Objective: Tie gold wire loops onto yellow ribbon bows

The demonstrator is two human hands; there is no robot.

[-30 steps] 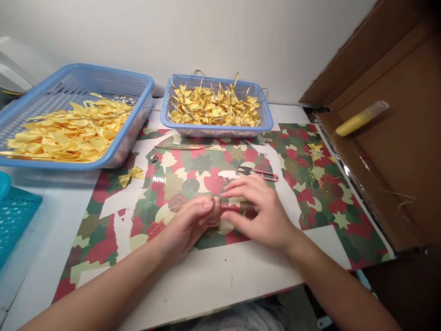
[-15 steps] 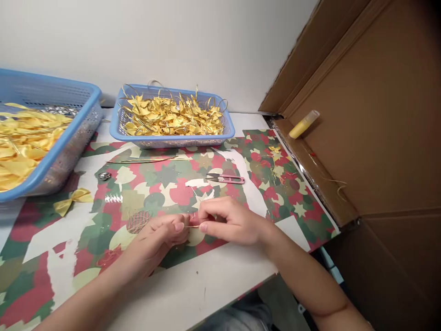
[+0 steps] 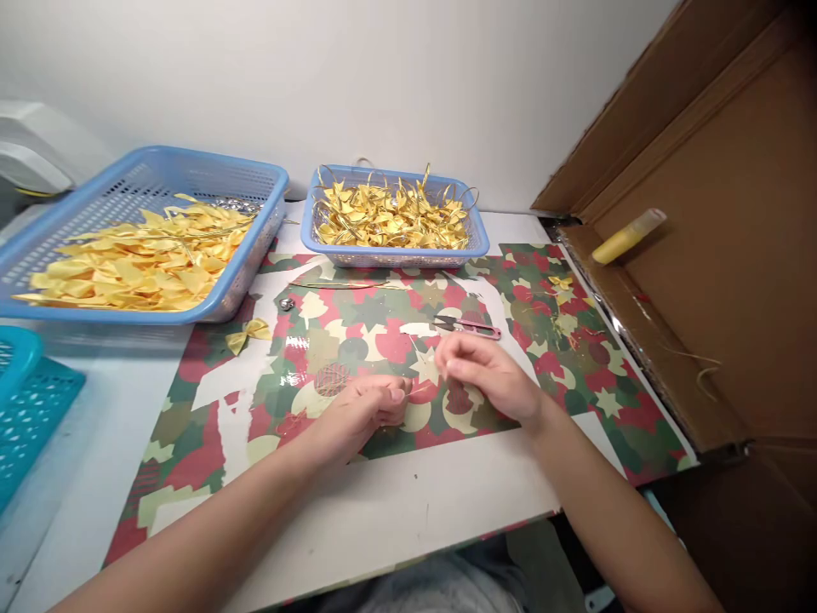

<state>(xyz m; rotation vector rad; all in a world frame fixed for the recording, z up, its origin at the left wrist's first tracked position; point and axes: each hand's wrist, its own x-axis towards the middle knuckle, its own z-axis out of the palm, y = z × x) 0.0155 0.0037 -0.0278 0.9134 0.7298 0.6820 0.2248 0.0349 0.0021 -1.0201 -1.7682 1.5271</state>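
Observation:
My left hand (image 3: 367,409) rests on the patterned mat (image 3: 574,366) with its fingers curled round something small that I cannot make out. My right hand (image 3: 488,375) hovers a little to the right, fingers pinched together; a thin gold thread seems to run between the two hands. Pink thread snips (image 3: 469,326) lie just beyond my right hand. A spool of gold thread (image 3: 332,379) lies on the mat left of my left hand.
A large blue basket (image 3: 255,247) of yellow ribbon pieces stands at the back left. A smaller blue basket (image 3: 396,255) holds finished gold-looped bows. A loose yellow bow (image 3: 248,334) and a small bell (image 3: 285,304) lie on the mat. A cardboard box (image 3: 721,281) with a yellow tube (image 3: 625,237) fills the right. A teal basket (image 3: 29,400) sits far left.
My right hand has drawn away to the right from my left hand, which stays curled on the mat. The view has swung back to the left.

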